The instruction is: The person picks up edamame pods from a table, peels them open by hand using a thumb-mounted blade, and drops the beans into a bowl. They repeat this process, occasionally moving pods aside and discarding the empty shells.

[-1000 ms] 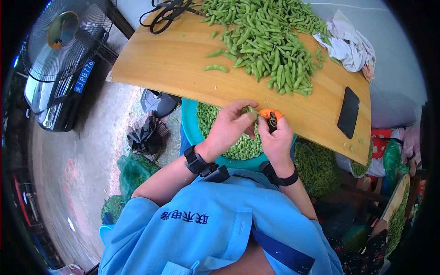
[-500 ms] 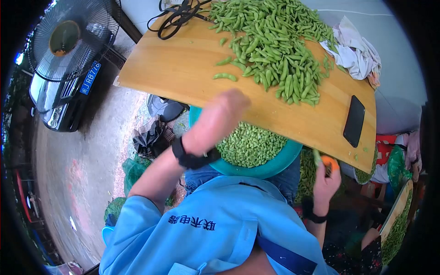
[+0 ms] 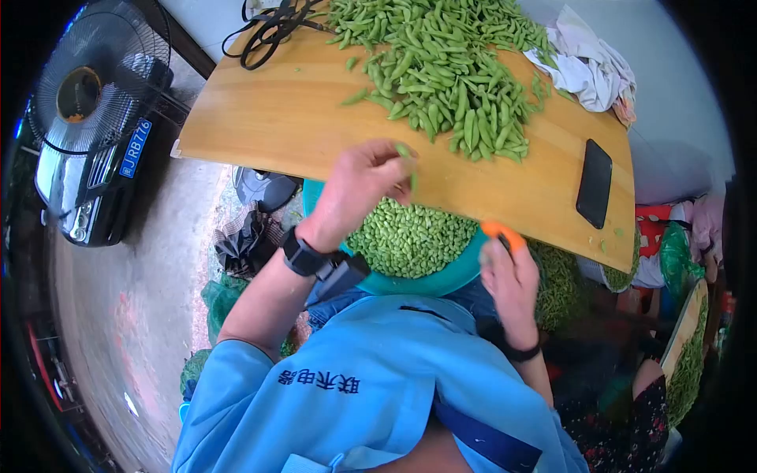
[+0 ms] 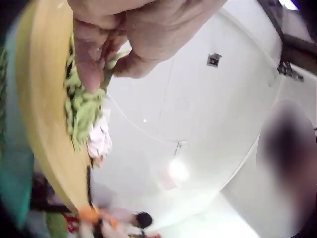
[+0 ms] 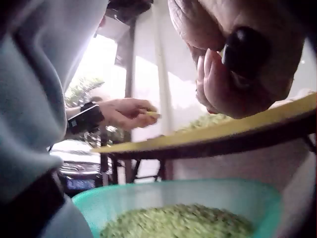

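My left hand (image 3: 353, 193) pinches a green soybean pod (image 3: 404, 150) between thumb and fingers, over the near edge of the wooden table (image 3: 268, 118). A turquoise basin (image 3: 430, 285) of shelled green beans (image 3: 406, 240) sits below, partly under the table. My right hand (image 3: 514, 288) is right of the basin, fingers curled, with a small orange thing (image 3: 505, 233) at its fingertips. In the right wrist view a dark rounded end (image 5: 245, 52) shows among those curled fingers; I cannot tell what tool it belongs to. A large heap of pods (image 3: 457, 87) covers the table's far part.
A black phone (image 3: 594, 184) lies at the table's right, a white cloth (image 3: 587, 63) behind it. Black cords (image 3: 272, 35) lie at the far left corner. A standing fan (image 3: 79, 94) and a car (image 3: 95, 185) are at left. More pods (image 3: 558, 292) lie below the table's right side.
The hands were together on a pod, then parted: the right swung out right with a green pod and is back nearer the basin. The left reached over the table and now holds a pod.
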The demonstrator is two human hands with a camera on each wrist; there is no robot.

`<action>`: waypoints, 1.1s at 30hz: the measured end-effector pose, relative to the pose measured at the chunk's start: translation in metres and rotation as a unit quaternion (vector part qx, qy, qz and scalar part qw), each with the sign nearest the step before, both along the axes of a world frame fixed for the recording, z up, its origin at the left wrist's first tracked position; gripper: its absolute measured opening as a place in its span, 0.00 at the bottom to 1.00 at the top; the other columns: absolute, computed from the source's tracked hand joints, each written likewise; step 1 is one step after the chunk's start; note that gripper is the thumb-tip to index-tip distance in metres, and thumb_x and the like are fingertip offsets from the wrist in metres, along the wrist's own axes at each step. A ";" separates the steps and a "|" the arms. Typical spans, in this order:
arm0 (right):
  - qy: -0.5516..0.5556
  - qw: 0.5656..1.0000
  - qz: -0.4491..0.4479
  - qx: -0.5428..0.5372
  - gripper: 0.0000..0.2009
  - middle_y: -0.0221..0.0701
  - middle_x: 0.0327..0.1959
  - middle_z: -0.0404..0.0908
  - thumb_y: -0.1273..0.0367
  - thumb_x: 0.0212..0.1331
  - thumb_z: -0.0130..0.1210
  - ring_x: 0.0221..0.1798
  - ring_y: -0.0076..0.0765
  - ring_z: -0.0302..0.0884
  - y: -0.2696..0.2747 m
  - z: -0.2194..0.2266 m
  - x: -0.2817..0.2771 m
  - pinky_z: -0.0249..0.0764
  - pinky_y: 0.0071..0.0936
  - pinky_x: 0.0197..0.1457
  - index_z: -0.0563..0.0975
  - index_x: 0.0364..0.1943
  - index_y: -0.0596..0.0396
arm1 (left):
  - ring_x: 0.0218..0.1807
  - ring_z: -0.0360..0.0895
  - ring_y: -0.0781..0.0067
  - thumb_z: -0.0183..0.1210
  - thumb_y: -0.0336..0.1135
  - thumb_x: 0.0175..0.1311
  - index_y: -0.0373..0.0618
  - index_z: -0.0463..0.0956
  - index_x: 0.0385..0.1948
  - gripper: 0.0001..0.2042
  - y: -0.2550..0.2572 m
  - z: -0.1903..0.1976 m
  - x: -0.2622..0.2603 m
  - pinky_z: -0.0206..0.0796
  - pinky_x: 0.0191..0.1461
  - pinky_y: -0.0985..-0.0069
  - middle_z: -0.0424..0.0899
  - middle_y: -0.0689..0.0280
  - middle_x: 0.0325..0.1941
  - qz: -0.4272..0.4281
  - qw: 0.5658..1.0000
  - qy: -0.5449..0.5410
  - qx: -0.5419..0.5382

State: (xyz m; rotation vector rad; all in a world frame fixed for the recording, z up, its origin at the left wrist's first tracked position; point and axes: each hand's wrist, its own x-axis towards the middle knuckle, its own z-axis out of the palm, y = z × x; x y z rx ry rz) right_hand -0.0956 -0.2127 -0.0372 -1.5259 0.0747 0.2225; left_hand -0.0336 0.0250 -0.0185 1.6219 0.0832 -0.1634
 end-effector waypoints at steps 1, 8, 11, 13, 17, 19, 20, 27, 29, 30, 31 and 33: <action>-0.029 0.997 0.012 0.065 0.13 0.21 0.25 0.67 0.72 0.63 0.48 0.25 0.12 0.60 0.019 0.002 0.008 0.58 0.11 0.26 0.71 0.50 0.58 | 0.29 0.74 0.83 0.52 0.32 0.64 0.37 0.76 0.38 0.09 -0.010 -0.002 -0.009 0.68 0.30 0.82 0.78 0.68 0.30 -0.010 0.990 0.010 -0.138; -0.241 0.962 0.071 -0.112 0.09 0.27 0.19 0.69 0.71 0.61 0.52 0.20 0.17 0.64 0.062 -0.033 0.039 0.61 0.19 0.22 0.71 0.41 0.61 | 0.30 0.73 0.81 0.53 0.34 0.65 0.37 0.76 0.41 0.10 -0.018 -0.023 -0.031 0.68 0.36 0.82 0.77 0.69 0.29 -0.004 0.949 0.046 -0.311; -0.381 0.889 0.062 -0.248 0.11 0.31 0.21 0.70 0.71 0.60 0.51 0.21 0.19 0.66 0.062 -0.020 0.038 0.62 0.22 0.21 0.70 0.43 0.63 | 0.30 0.73 0.81 0.53 0.33 0.65 0.38 0.76 0.40 0.09 -0.020 -0.025 -0.030 0.68 0.36 0.82 0.76 0.70 0.28 0.020 0.962 0.032 -0.271; -0.282 0.944 0.071 -0.154 0.12 0.30 0.23 0.71 0.71 0.63 0.47 0.21 0.17 0.65 0.060 -0.017 0.033 0.60 0.19 0.20 0.69 0.47 0.62 | 0.30 0.73 0.80 0.53 0.32 0.64 0.38 0.76 0.40 0.09 -0.019 -0.023 -0.026 0.68 0.37 0.82 0.76 0.70 0.29 0.058 0.945 0.055 -0.316; -0.020 0.992 0.092 0.090 0.15 0.28 0.26 0.71 0.69 0.68 0.39 0.20 0.13 0.59 0.055 0.000 0.023 0.55 0.11 0.19 0.64 0.55 0.61 | 0.30 0.73 0.80 0.54 0.32 0.64 0.38 0.76 0.40 0.08 -0.023 -0.027 -0.025 0.68 0.38 0.82 0.77 0.69 0.29 0.059 0.939 0.059 -0.332; -0.016 0.988 0.117 0.104 0.16 0.28 0.25 0.70 0.69 0.68 0.39 0.18 0.13 0.58 0.057 -0.002 0.023 0.55 0.11 0.19 0.63 0.57 0.61 | 0.29 0.74 0.81 0.54 0.32 0.64 0.38 0.76 0.40 0.09 -0.024 -0.029 -0.023 0.69 0.37 0.82 0.77 0.70 0.29 0.046 0.943 0.051 -0.325; -0.006 0.987 0.117 0.109 0.17 0.28 0.25 0.70 0.69 0.68 0.39 0.17 0.13 0.57 0.057 -0.005 0.023 0.54 0.11 0.18 0.63 0.58 0.62 | 0.29 0.74 0.81 0.54 0.32 0.64 0.38 0.76 0.40 0.09 -0.024 -0.029 -0.023 0.69 0.37 0.82 0.77 0.70 0.29 0.046 0.943 0.051 -0.326; 0.011 0.986 0.137 0.098 0.17 0.28 0.26 0.71 0.69 0.68 0.39 0.18 0.13 0.58 0.058 -0.008 0.022 0.55 0.11 0.18 0.62 0.58 0.62 | 0.29 0.74 0.81 0.55 0.32 0.63 0.38 0.77 0.39 0.09 -0.024 -0.030 -0.025 0.69 0.35 0.84 0.78 0.69 0.28 0.057 0.940 0.058 -0.330; -0.007 0.988 0.132 0.076 0.17 0.27 0.26 0.70 0.70 0.68 0.39 0.19 0.13 0.58 0.061 -0.005 0.021 0.56 0.11 0.19 0.62 0.58 0.62 | 0.29 0.74 0.81 0.55 0.32 0.63 0.38 0.77 0.39 0.08 -0.025 -0.030 -0.025 0.69 0.36 0.84 0.78 0.69 0.28 0.058 0.939 0.062 -0.334; -0.007 0.988 0.132 0.075 0.17 0.27 0.26 0.70 0.70 0.68 0.39 0.19 0.13 0.58 0.061 -0.006 0.022 0.56 0.11 0.19 0.62 0.58 0.62 | 0.29 0.74 0.81 0.55 0.32 0.63 0.38 0.77 0.39 0.08 -0.026 -0.030 -0.025 0.69 0.36 0.83 0.78 0.70 0.28 0.062 0.939 0.062 -0.333; 0.000 0.989 0.130 0.064 0.17 0.28 0.26 0.70 0.70 0.68 0.39 0.18 0.13 0.58 0.061 -0.008 0.022 0.55 0.12 0.18 0.62 0.58 0.60 | 0.29 0.74 0.81 0.56 0.32 0.62 0.38 0.77 0.39 0.08 -0.026 -0.031 -0.025 0.69 0.36 0.83 0.78 0.70 0.28 0.065 0.939 0.062 -0.332; 0.006 0.990 0.128 0.053 0.17 0.29 0.27 0.70 0.69 0.68 0.38 0.16 0.14 0.58 0.063 -0.011 0.023 0.55 0.12 0.17 0.63 0.58 0.57 | 0.29 0.74 0.81 0.56 0.32 0.62 0.38 0.77 0.38 0.08 -0.027 -0.033 -0.025 0.68 0.36 0.83 0.78 0.70 0.28 0.072 0.942 0.059 -0.322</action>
